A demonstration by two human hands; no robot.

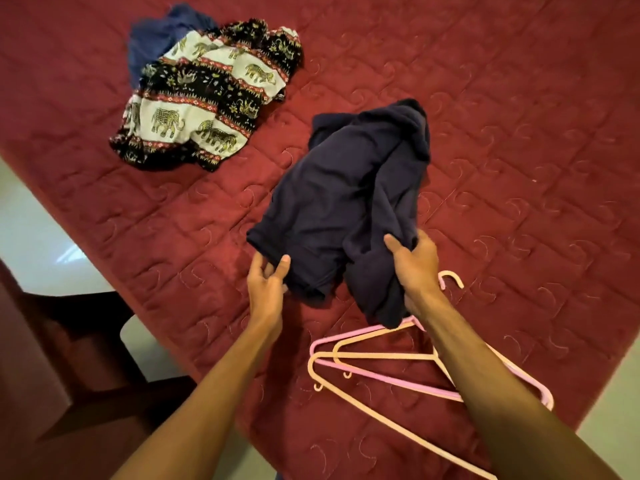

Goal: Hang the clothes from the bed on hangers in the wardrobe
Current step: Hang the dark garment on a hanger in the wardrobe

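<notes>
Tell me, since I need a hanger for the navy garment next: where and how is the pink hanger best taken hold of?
Take the pink hanger by its bare lower bar near the rounded left corner, coming from above on the left. It lies flat on the bed, its neck hidden under the navy garment, and the right forearm crosses its far end.

Pale glossy floor point(34, 230) at left; dark wooden furniture point(79, 341) stands on it.
</notes>
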